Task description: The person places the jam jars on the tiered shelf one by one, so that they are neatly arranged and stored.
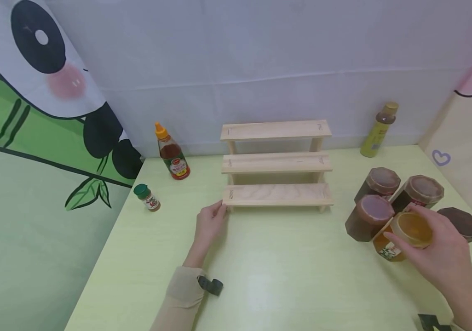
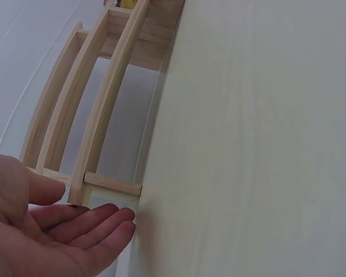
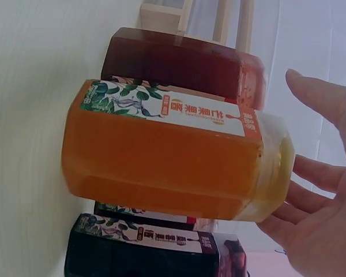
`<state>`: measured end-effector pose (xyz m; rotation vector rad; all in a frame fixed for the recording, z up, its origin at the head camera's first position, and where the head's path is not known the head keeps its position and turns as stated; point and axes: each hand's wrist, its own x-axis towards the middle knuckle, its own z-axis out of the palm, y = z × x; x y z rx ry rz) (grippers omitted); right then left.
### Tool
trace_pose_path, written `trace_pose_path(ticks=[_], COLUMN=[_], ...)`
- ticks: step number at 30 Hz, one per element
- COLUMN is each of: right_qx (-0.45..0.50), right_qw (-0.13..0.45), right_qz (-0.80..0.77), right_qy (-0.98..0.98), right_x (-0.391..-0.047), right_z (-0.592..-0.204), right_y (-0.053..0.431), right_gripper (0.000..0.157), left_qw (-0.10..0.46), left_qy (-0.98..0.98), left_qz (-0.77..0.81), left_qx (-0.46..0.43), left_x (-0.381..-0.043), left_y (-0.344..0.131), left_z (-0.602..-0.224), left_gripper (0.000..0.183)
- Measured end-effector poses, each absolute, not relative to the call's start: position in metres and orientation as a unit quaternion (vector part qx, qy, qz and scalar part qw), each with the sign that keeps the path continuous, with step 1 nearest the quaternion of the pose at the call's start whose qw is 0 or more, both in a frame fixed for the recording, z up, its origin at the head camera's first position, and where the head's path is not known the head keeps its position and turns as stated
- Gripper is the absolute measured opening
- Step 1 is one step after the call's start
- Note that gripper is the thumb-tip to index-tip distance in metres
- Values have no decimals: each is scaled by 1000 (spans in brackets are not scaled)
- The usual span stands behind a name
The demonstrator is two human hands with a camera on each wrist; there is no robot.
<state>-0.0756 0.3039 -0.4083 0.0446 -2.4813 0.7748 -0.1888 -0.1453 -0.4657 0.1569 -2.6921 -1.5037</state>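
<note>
My left hand (image 1: 209,226) is at the near left corner of a three-step wooden rack (image 1: 277,195). Its fingers (image 2: 98,228) are extended, fingertips right by the end of the lowest step, the thumb apart from them. On the right, my right hand (image 1: 447,253) spreads over the lid of an octagonal jar of orange contents (image 3: 161,156). In the right wrist view the thumb (image 3: 317,95) stands off from the lid, while the other fingers reach behind it. The jar is upright on the table, a dark red jar (image 1: 368,216) close beside it.
More dark jars (image 1: 422,191) cluster around the orange one, another dark jar (image 1: 461,224) partly behind my right hand. A yellow-green bottle (image 1: 378,131) stands at the back right. Left of the rack are an orange-capped sauce bottle (image 1: 174,154) and a green-capped shaker (image 1: 147,197).
</note>
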Motion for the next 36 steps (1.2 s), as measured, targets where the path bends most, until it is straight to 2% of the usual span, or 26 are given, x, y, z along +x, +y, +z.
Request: trace_pose_path(ticks=[16, 25, 36], right_qx=[-13, -24, -67], right_qw=[246, 219, 151], right_qz=[290, 285, 287], right_qy=[-925, -933, -944], right_x=[-68, -64, -64], right_z=[-416, -419, -424], right_y=[320, 324, 322], right_gripper=[82, 93, 103], left_qw=[29, 14, 13], left_qy=[-880, -884, -888], left_qz=[-471, -464, -455], left_qx=[55, 57, 62], left_x=[-190, -192, -192], left_y=[-146, -147, -147], left_z=[-463, -461, -459], left_gripper=[33, 32, 30])
